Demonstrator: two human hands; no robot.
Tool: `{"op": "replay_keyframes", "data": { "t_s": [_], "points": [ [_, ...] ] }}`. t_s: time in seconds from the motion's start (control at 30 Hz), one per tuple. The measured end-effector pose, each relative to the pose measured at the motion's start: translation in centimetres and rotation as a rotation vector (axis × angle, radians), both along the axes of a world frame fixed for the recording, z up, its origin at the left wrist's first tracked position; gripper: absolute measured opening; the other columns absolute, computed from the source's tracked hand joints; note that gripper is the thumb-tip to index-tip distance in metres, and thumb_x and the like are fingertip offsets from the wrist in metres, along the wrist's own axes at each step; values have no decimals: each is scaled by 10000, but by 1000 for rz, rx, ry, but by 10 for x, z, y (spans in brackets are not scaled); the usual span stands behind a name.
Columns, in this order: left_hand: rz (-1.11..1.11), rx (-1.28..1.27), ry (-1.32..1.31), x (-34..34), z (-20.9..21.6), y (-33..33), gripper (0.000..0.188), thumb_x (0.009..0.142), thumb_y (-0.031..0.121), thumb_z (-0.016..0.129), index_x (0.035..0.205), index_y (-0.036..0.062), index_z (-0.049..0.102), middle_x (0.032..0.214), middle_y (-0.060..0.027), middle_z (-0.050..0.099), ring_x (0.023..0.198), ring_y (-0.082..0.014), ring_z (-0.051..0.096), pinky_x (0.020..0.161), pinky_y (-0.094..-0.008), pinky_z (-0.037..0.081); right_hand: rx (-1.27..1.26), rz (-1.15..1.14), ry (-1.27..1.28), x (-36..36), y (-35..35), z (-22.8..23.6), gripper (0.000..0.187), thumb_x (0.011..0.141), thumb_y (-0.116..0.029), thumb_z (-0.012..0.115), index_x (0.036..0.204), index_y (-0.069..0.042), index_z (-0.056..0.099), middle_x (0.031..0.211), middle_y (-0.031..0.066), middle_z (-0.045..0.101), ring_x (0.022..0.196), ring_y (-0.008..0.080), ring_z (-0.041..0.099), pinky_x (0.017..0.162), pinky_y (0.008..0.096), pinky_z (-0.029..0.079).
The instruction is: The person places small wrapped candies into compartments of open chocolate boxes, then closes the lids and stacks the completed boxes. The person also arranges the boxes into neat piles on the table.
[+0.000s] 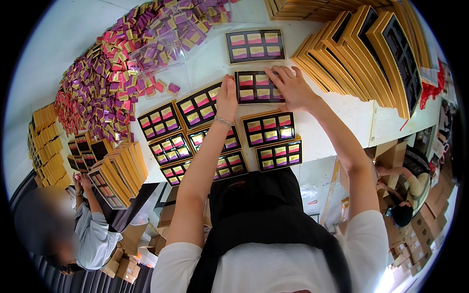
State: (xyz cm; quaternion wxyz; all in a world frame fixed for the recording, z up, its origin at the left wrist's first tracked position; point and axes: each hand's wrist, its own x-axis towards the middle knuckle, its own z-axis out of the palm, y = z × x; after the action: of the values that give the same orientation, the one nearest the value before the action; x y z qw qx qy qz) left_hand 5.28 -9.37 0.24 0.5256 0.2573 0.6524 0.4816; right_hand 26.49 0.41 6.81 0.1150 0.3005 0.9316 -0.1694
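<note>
Under my hands on the white table lies a black-and-gold tray box (254,88) with rows of pink and purple gold-topped pieces. My left hand (226,100) rests edge-on along the box's left side, fingers straight and close together. Reaching over the right end, my right hand (294,90) grips the box, fingers near its far edge and thumb by the near edge. A similar filled box (254,46) lies just beyond. Nearer to me, more filled boxes (268,129) sit in rows, partly hidden by my left forearm.
A large heap of small pink, purple and gold pieces (105,83) covers the left, with clear plastic covers (159,49) on it. Gold-edged trays (351,53) lean in stacks at right. More boxes (117,171) stand near a co-worker (95,234) at left; another person (410,190) is at right.
</note>
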Motion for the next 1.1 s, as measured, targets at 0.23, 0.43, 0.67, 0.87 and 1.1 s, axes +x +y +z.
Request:
{"op": "replay_keyframes", "data": {
  "t_s": [0.23, 0.43, 0.67, 0.87, 1.1],
  "points": [
    [-127, -46, 260, 2, -10, 1, 517, 929, -14, 516, 1418, -67, 357, 1430, -206, 452, 1310, -250, 470, 1065, -320, 388, -18, 45, 22, -9, 6, -15, 1195, 538, -329, 854, 1510, -114, 193, 1419, 148, 345, 1310, 301, 355, 967, 517, 355],
    [-135, -90, 592, 11, 2, 2, 522, 819, -36, 600, 1331, 8, 509, 1148, -227, 639, 1018, -361, 638, 871, -383, 512, -50, 4, -31, -10, 6, -14, 1201, 547, -320, 861, 1515, -124, 178, 1430, 157, 338, 1334, 320, 335, 954, 548, 363],
    [-160, -118, 660, 18, 15, 17, 490, 836, 59, 644, 1304, -10, 520, 1094, -219, 662, 976, -348, 659, 827, -391, 529, -64, -64, 78, 0, 6, -23, 1222, 520, -287, 874, 1507, -97, 180, 1446, 173, 296, 1349, 347, 294, 989, 566, 343],
    [-71, -16, 634, 14, -6, 14, 455, 868, 117, 641, 1279, -42, 526, 1069, -220, 670, 961, -340, 667, 811, -376, 528, -128, -57, 79, -4, 9, -19, 1189, 533, -266, 856, 1497, -59, 192, 1458, 188, 286, 1358, 357, 284, 1029, 526, 340],
    [-31, -56, 571, 17, 9, 16, 453, 908, 156, 615, 1294, -63, 524, 1122, -205, 672, 975, -258, 676, 846, -324, 512, -122, -90, 144, -2, 6, -27, 1181, 540, -255, 850, 1501, -66, 189, 1473, 184, 270, 1377, 359, 259, 1070, 524, 318]
  ]
}}
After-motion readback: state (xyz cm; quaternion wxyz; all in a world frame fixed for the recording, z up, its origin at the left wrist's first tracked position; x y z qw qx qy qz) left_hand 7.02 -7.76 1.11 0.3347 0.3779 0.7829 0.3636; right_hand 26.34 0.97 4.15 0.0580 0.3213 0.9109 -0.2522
